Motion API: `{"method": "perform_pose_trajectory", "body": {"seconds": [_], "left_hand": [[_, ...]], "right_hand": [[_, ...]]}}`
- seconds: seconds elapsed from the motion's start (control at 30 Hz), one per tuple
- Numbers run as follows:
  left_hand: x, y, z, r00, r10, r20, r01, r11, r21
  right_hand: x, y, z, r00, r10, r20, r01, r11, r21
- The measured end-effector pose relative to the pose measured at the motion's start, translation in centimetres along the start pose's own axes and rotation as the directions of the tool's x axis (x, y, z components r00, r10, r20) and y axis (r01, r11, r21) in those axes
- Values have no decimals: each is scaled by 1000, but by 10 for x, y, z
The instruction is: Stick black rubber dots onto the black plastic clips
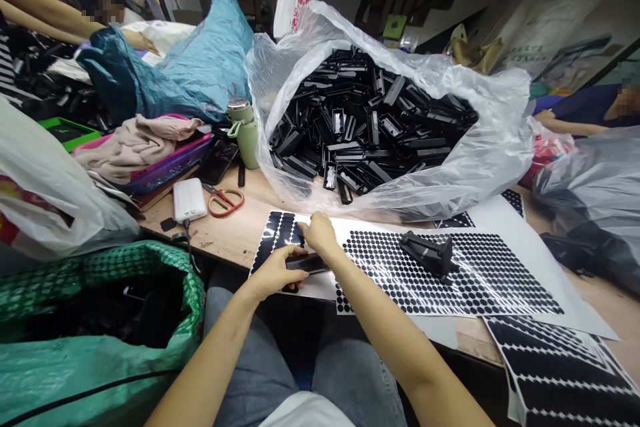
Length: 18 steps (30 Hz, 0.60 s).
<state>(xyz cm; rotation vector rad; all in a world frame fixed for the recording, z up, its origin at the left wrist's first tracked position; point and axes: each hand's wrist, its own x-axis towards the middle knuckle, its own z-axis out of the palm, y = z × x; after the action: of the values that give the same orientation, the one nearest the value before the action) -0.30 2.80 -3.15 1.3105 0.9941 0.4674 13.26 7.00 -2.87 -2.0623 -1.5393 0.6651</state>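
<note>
Black part: it is long, narrow and dark, with a flat, dull upper face; this piece is just over the front edge of the worktop, left of the middle.
Left hand: this hand is holding the part at its left end, between thumb and fingers.
Right hand: this hand is bent above the far side of the part, its fingers narrow over the strip sheet; I cannot tell if they pinch something.
Dot sheet: this white sheet with rows of black round dots lies along the front edge, and a black stand lies on it.
Clear bag: it is wide open toward the back edge, and it contains a big heap of black parts, some showing hollow insides.
Green sack: it stands open beside the left part of the front edge; inside are dark things, too dim to tell.
Basket: this blue and pink one, at the left side, carries a pale crumpled cloth.
</note>
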Motion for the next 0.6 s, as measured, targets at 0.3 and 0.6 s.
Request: {"method": "perform_pose_trajectory", "body": {"seconds": [0.3,0.6], "left_hand": [[8,-16,-2,1000,13,-8,-13,999,-41],[5,-15,0,998,34,-58,-36,999,-23]], "right_hand": [[16,-7,18,993,120,-6,-120,990,-69],[8,-12,-2,998,61,-7,-60,993,106]]}}
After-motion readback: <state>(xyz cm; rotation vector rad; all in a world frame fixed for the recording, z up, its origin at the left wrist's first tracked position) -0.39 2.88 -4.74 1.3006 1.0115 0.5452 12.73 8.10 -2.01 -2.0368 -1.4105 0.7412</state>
